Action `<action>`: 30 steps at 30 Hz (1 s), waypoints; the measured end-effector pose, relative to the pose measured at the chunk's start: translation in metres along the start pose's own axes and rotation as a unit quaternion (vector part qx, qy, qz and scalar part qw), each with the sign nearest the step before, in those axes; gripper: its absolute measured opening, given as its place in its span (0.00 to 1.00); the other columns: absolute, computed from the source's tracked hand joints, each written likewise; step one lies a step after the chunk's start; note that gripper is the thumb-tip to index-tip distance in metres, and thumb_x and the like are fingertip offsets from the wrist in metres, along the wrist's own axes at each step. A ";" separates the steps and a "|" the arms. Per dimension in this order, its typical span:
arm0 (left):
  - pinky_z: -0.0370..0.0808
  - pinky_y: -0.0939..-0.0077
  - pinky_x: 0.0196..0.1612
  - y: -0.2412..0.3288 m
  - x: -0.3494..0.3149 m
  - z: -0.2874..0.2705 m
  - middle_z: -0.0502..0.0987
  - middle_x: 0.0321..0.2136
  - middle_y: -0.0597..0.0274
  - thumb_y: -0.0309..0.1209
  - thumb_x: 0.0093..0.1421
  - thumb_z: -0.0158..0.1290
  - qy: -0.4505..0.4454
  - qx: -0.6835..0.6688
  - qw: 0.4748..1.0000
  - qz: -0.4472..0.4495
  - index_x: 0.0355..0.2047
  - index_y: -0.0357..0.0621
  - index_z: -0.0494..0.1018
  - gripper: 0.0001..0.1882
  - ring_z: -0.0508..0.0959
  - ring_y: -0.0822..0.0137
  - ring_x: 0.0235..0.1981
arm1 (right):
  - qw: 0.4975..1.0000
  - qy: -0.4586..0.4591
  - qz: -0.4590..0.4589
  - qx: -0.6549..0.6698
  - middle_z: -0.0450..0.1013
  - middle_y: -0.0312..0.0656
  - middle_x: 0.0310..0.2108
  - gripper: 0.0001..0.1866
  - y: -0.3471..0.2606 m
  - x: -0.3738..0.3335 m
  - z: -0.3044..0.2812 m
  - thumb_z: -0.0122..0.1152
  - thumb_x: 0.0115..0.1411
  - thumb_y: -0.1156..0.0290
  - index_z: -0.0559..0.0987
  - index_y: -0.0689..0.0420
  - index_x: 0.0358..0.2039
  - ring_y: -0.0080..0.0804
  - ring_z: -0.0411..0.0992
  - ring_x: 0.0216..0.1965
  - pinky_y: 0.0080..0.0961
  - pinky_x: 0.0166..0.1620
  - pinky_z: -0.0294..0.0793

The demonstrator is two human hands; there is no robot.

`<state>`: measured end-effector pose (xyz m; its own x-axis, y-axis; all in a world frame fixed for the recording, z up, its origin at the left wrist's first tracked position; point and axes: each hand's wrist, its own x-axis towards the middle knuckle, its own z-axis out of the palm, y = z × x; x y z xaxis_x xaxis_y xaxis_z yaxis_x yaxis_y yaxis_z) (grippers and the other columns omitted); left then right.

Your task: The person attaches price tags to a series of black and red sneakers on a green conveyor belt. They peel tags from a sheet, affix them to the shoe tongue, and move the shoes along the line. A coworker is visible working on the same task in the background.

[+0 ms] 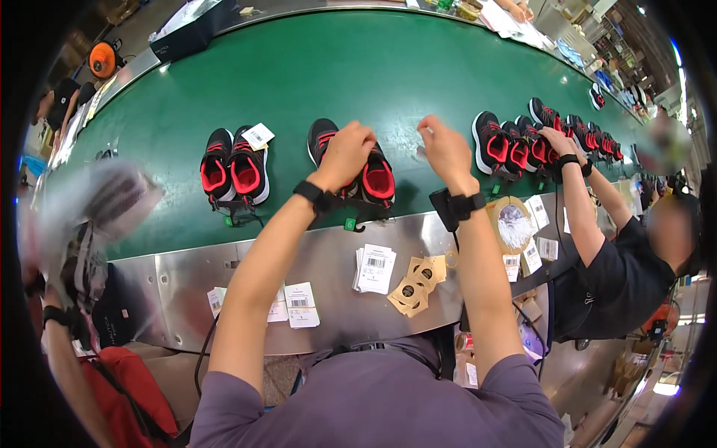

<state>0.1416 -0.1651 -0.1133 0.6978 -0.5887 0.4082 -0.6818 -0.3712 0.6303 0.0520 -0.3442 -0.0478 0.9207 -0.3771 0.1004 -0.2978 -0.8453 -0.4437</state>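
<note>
A pair of black running shoes with red laces and red lining (379, 184) sits on the green belt in front of me. My left hand (347, 154) is over this pair with its fingers curled together, covering part of both shoes; what the fingertips hold, if anything, is hidden. To the right of the pair, my right hand (448, 151) is raised above the belt. Its thumb and forefinger are drawn together, slightly blurred, with a small pale bit beside them that I cannot make out. A green size clip (350, 224) hangs at the pair's heels.
Another pair with a white tag (258, 136) stands to the left. More shoes (491, 142) line the belt at right, where a co-worker's hands (559, 142) touch them. Barcode tags (376, 269) and brown stickers (418, 284) lie on the metal ledge (179, 280).
</note>
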 end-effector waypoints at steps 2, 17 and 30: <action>0.75 0.73 0.29 -0.003 0.020 0.000 0.77 0.25 0.53 0.23 0.51 0.52 -0.132 -0.031 0.989 -0.066 0.29 0.33 0.77 0.07 0.79 0.63 0.26 | 0.990 0.008 -0.094 -0.101 0.76 0.44 0.31 0.11 0.024 0.008 0.022 0.45 0.57 0.73 0.74 0.52 0.39 0.48 0.74 0.32 0.42 0.34 0.72; 0.76 0.72 0.22 -0.023 0.038 0.004 0.79 0.21 0.54 0.26 0.46 0.55 -0.236 -0.001 0.968 -0.085 0.29 0.41 0.80 0.09 0.78 0.64 0.16 | 0.971 -0.055 -0.189 -0.137 0.76 0.44 0.26 0.07 0.003 0.022 0.074 0.55 0.54 0.64 0.81 0.46 0.27 0.46 0.76 0.30 0.42 0.29 0.73; 0.74 0.59 0.34 -0.019 0.013 0.015 0.78 0.27 0.47 0.27 0.50 0.52 -0.125 0.029 0.987 -0.097 0.30 0.38 0.76 0.08 0.78 0.49 0.30 | 0.980 -0.059 -0.188 -0.011 0.75 0.44 0.26 0.06 0.004 0.033 0.079 0.53 0.56 0.66 0.77 0.51 0.28 0.50 0.73 0.32 0.42 0.34 0.71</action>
<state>0.1601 -0.1766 -0.1303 0.7451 -0.6588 0.1038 -0.5575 -0.5298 0.6391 0.1015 -0.3298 -0.1164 0.9889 0.0079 0.1487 0.0639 -0.9244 -0.3760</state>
